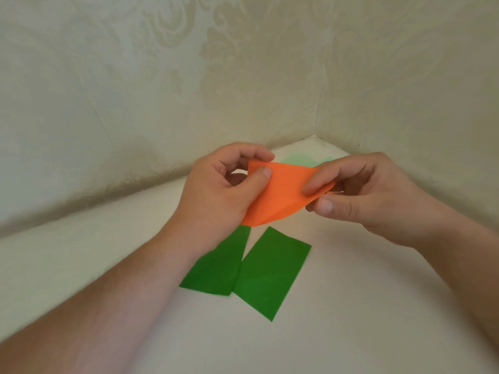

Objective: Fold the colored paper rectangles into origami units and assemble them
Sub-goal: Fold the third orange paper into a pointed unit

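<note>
Both hands pinched the orange paper (278,194) above the bench, the left hand (224,190) at its left edge, the right hand (359,195) at its right, and uneven pull could have skewed the crease or torn it; two green rectangles (267,273) lay below.

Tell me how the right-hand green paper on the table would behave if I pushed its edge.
The right green rectangle lies flat and thin, so it would probably slide on the smooth white table. It likely bends rather than staying stiff.
</note>
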Demonstrator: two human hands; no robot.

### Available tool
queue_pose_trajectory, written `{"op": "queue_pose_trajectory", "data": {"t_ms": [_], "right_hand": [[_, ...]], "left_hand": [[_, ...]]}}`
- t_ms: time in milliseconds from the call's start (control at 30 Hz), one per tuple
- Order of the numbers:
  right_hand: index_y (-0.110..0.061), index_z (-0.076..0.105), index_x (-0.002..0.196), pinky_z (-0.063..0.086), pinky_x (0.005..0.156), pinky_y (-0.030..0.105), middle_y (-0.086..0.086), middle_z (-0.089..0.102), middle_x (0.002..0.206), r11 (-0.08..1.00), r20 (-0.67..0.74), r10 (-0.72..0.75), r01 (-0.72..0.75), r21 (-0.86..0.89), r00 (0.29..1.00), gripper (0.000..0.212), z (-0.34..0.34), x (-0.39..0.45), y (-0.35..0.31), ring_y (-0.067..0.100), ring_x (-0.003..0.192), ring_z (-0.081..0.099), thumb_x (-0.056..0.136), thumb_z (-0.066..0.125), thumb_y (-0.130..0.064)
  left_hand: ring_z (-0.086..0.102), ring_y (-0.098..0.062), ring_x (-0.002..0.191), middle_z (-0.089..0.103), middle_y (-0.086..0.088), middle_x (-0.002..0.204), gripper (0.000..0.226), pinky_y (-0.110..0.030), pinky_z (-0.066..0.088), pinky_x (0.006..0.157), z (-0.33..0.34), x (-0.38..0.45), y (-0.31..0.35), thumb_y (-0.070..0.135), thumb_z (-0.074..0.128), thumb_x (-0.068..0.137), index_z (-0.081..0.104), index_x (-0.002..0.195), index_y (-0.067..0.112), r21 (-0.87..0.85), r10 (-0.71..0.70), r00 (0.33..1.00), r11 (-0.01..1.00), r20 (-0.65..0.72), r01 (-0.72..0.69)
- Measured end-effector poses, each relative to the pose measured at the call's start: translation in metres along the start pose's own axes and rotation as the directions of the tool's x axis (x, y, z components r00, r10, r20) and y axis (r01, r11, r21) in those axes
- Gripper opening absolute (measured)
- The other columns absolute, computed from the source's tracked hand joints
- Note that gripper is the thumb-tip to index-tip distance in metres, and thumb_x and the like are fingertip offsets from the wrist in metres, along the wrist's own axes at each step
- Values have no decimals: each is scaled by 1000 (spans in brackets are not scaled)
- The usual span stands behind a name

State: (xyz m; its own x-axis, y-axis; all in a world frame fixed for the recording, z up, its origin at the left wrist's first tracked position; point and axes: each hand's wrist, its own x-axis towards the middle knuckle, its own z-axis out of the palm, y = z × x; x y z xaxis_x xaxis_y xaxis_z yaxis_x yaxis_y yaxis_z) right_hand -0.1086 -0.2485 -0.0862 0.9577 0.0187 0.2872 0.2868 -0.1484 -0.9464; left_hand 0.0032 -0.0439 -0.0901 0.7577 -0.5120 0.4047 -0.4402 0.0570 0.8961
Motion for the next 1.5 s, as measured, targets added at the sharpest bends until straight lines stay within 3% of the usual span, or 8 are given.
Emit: {"op": "queue_pose_trajectory", "data": {"t_ms": [233, 533, 667, 767, 900, 967, 1100, 1500], "right_hand": [[-25, 79, 99, 53, 75, 30, -1, 71, 88, 998, 47, 32, -30, -56, 998, 38, -1, -1, 0, 16, 85, 64, 66, 93, -35], [-28, 75, 109, 56, 77, 37, 1, 70, 97, 996, 21, 66, -65, -59, 998, 49, 0, 0, 3, 28, 88, 66, 63, 92, -24], [-25, 76, 105, 55, 75, 38, -5, 73, 101, 997, -32, 32, -34, -70, 999, 42, 1, 0, 5, 27, 84, 66, 66, 93, -19], [-27, 76, 101, 52, 72, 42, -3, 72, 94, 992, -98, 23, -35, -121, 995, 39, 2, 2, 6, 23, 83, 67, 72, 74, -2], [-29, 76, 108, 50, 79, 67, 1, 73, 93, 976, -95, 19, -39, -215, 995, 59, 2, 3, 10, 21, 85, 70, 75, 56, 16], [-33, 76, 111, 55, 86, 64, 5, 76, 99, 959, -91, -7, -19, -284, 996, 62, 3, 3, 13, 26, 92, 73, 83, 63, 22], [-34, 78, 103, 60, 94, 44, -2, 79, 105, 970, -90, -32, 9, -244, 995, 29, 6, 2, 12, 22, 99, 76, 79, 78, -19], [-21, 80, 83, 54, 74, 30, 15, 72, 79, 985, -100, -78, 61, -160, 992, 19, 6, 3, 6, 19, 76, 64, 78, 80, -39]], "left_hand": [[55, -22, 65, 73, -6, 84, 24, -35, 39, 60, 1, -1, 1, 15, 72, 97, 78, 87, 37, 2, -4, 999, 1000, -43, 4], [54, -20, 70, 63, 6, 86, 37, -43, 49, 70, 1, 2, -2, -2, 64, 92, 77, 91, 32, -41, -30, 999, 999, -44, 28], [48, -23, 71, 49, -8, 88, 56, -56, 56, 75, -1, 3, 3, -5, 61, 81, 70, 111, 41, -46, -85, 995, 995, -56, 83], [64, -23, 75, 64, -9, 106, 83, -60, 57, 83, -3, 1, 8, -6, 63, 79, 50, 134, 54, -36, -129, 992, 991, 13, 129], [71, -23, 82, 72, -6, 119, 105, -42, 57, 74, -3, 1, 3, -17, 58, 85, 22, 156, 51, -66, -214, 966, 972, 144, 226], [69, -19, 79, 74, -9, 105, 91, -32, 56, 70, -3, 1, 2, -14, 61, 85, 34, 155, 37, -119, -262, 944, 950, 201, 289], [65, -12, 70, 68, -2, 80, 48, -25, 52, 59, 1, 1, 4, 2, 66, 95, 60, 134, 29, -147, -332, 913, 917, 238, 372], [67, -12, 67, 78, -3, 86, 11, -27, 56, 64, 1, 3, 0, 16, 77, 89, 75, 99, 18, -58, -375, 907, 918, 194, 392]]}}
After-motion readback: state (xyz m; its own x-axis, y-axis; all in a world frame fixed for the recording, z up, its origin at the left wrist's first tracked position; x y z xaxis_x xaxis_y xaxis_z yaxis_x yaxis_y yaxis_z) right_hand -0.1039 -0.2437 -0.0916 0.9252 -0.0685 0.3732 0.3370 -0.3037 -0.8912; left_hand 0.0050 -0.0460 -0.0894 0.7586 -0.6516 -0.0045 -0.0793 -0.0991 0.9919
